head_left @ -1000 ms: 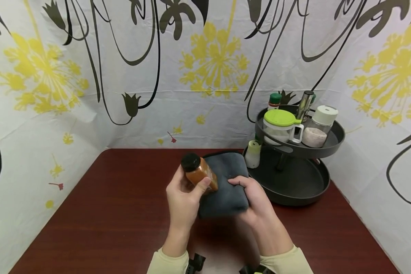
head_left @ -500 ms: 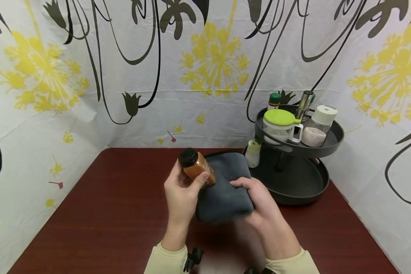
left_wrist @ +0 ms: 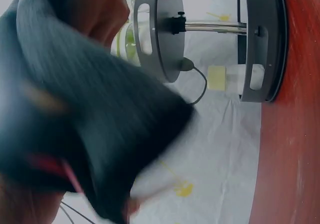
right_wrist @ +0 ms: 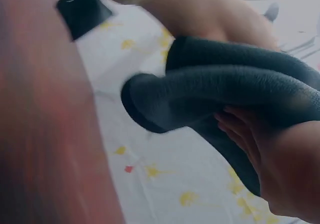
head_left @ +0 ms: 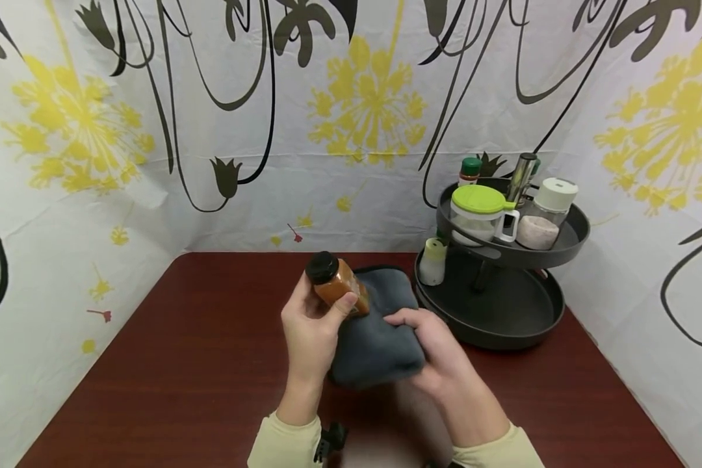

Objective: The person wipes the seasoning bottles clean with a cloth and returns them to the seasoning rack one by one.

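Observation:
Above the table, my left hand (head_left: 310, 335) grips a spice bottle (head_left: 344, 286) with a black cap and orange-brown contents, tilted with its cap to the upper left. A folded dark grey-blue cloth (head_left: 380, 348) lies against the bottle's right side. My right hand (head_left: 444, 357) holds that cloth by its right part, thumb on top and the other fingers mostly hidden beneath. In the left wrist view the cloth (left_wrist: 105, 99) is blurred and fills the left side. The right wrist view has the fingers of my right hand (right_wrist: 295, 169) under the cloth's folds (right_wrist: 215, 91).
A two-tier dark rack (head_left: 491, 305) stands at the back right. Its upper tier carries a green-lidded jar (head_left: 480, 211), a white-capped jar (head_left: 544, 218), a steel cylinder (head_left: 522, 179) and a green-capped bottle (head_left: 469, 170). A pale-capped shaker (head_left: 433, 263) is on the lower tier. The table (head_left: 181, 364) is dark red-brown.
The bottle and left hand have shifted slightly up and left. The cloth has shifted downward and left against the bottle; the right hand has moved a little with it.

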A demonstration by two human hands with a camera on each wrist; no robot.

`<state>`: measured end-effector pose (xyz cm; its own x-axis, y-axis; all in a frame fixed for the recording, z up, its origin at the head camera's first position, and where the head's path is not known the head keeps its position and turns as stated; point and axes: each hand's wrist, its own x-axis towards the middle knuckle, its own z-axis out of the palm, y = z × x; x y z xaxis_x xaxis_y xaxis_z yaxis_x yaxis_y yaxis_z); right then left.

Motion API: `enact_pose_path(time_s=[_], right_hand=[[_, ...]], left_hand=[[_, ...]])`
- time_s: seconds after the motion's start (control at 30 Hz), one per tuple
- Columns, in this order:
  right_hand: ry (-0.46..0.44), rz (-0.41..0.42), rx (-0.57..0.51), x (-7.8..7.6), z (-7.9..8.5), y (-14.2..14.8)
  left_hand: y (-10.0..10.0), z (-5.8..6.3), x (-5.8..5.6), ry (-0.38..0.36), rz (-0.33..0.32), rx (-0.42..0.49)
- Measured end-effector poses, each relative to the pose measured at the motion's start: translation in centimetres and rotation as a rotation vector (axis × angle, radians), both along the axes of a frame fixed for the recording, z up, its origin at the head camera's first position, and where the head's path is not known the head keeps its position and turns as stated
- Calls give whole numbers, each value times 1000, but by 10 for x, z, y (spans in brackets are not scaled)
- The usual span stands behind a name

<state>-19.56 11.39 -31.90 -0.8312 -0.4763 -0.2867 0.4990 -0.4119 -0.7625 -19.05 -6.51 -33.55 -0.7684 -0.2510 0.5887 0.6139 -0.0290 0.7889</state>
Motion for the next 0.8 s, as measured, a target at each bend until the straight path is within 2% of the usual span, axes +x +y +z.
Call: enact_pose_path(time_s=[0.13, 0.23, 0.3, 0.43, 0.6, 0.8], right_hand=[[-11, -37, -73, -11, 4, 8], [-24, -62, -118, -15, -1, 2], [-33, -67, -105, -13, -5, -3], [-40, -62, -26, -3, -10, -10], [-12, -49, 5, 1, 0, 2], [-3, -108, -74, -9, 12, 10]], left_hand=[[2, 3, 1, -6, -23, 31], [7, 3, 3, -6, -58, 31], [9, 2, 3, -5, -74, 25], [6, -1, -3, -16, -46, 33], [-2, -1, -7, -46, -32, 80], [-2, 2, -3, -60, -48, 116]])
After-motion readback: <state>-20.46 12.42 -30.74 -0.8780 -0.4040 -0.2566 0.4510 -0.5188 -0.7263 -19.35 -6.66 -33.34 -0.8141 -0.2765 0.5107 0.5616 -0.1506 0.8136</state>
